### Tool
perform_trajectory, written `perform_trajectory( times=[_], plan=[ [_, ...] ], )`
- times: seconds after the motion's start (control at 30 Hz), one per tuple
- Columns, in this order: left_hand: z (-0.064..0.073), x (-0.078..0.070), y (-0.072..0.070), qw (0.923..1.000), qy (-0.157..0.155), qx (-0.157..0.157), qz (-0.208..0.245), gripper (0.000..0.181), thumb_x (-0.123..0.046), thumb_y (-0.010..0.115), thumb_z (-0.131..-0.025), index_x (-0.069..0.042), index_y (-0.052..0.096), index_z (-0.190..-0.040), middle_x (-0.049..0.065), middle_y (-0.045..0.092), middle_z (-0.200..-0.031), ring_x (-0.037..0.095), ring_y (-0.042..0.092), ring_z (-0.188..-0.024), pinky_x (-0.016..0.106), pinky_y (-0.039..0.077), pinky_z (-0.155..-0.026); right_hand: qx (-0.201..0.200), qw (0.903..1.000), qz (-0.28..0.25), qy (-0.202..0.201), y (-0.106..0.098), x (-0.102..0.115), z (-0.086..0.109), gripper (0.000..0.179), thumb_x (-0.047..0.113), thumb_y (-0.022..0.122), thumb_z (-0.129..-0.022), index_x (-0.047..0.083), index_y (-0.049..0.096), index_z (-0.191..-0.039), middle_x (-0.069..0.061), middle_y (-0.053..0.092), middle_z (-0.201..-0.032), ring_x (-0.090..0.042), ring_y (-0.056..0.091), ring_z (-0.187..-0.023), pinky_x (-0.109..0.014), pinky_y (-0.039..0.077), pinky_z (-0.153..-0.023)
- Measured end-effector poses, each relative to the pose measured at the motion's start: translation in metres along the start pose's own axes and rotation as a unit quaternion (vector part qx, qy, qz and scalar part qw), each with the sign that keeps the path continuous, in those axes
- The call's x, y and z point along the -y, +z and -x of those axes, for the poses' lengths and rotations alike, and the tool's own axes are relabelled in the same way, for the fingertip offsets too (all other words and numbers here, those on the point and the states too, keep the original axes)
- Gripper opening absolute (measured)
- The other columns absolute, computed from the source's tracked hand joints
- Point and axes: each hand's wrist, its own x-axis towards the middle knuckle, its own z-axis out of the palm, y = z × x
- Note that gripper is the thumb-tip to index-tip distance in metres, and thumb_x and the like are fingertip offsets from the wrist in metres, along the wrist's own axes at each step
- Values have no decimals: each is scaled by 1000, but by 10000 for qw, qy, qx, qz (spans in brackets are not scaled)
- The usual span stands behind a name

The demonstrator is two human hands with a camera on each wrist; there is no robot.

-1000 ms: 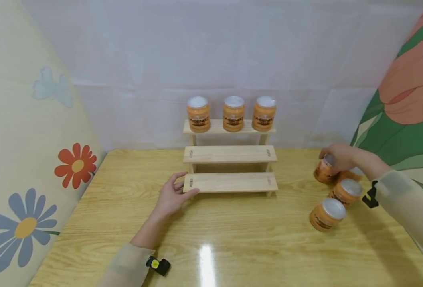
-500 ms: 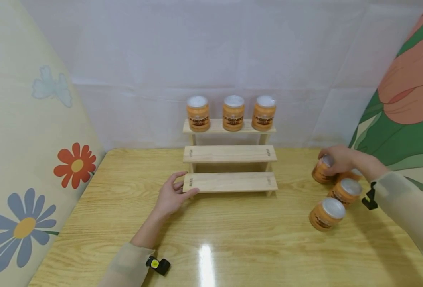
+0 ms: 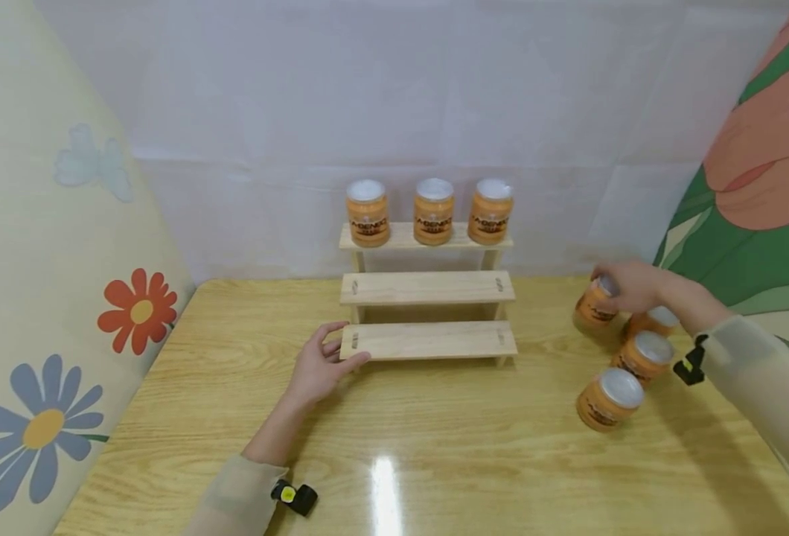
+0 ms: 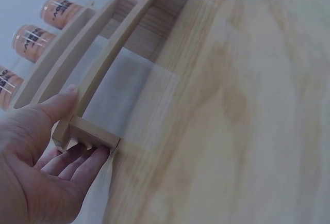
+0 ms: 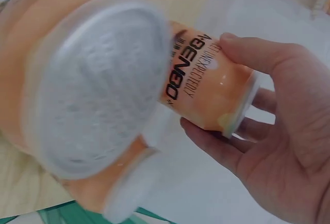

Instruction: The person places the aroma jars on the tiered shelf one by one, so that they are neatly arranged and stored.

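Note:
My left hand (image 3: 319,366) grips the left end of the lowest step of a three-step wooden display shelf (image 3: 428,341). In the left wrist view its thumb lies on the front edge of the step, with the fingers curled at the end piece. Over on the right, my right hand (image 3: 639,286) holds an orange can (image 3: 592,309) with dark lettering. The right wrist view shows thumb and fingers around this can (image 5: 206,82), near its lidded end. The can looks slightly tilted in the head view.
Three matching cans (image 3: 433,212) stand in a row on the top step. Three more, including the nearest can (image 3: 610,400), are grouped on the wooden table (image 3: 461,454) below my right hand. A white cloth (image 3: 408,97) hangs behind, with patterned panels at both sides.
My right hand has shifted slightly left with its can, away from the grouped cans. More of the can beneath that hand now shows. My left hand stays on the shelf.

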Motion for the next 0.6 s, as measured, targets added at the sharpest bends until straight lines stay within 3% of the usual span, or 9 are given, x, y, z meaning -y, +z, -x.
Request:
perform_trajectory(
  times=[0.17, 0.3, 0.6],
  plan=[
    [-2, 2, -1, 10000, 26, -11, -37, 78, -19, 85, -94, -9, 42, -158, 26, 68, -140, 36, 72, -124, 24, 62, -80, -477, 9983, -161, 284, -15, 9, -1, 50, 31, 75, -99, -7, 60, -128, -21, 71, -106, -28, 68, -84, -47, 56, -70],
    [-2, 2, -1, 10000, 25, -9, -37, 78, -18, 85, -93, -9, 42, -157, 26, 69, -140, 35, 72, -124, 24, 62, -80, -963, 9925, -425, 619, -22, 16, -2, 55, 34, 79, -95, -7, 60, -126, -25, 71, -103, -25, 65, -75, -42, 52, -62],
    [-3, 3, 0, 10000, 0, -2, 37, 78, -18, 85, -93, -9, 42, -158, 27, 68, -141, 35, 72, -124, 25, 62, -80, -1832, 9760, -719, 932, -35, 36, -1, 62, 44, 84, -89, -3, 67, -127, -34, 71, -117, -33, 68, -81, -39, 51, -61]
  ],
)
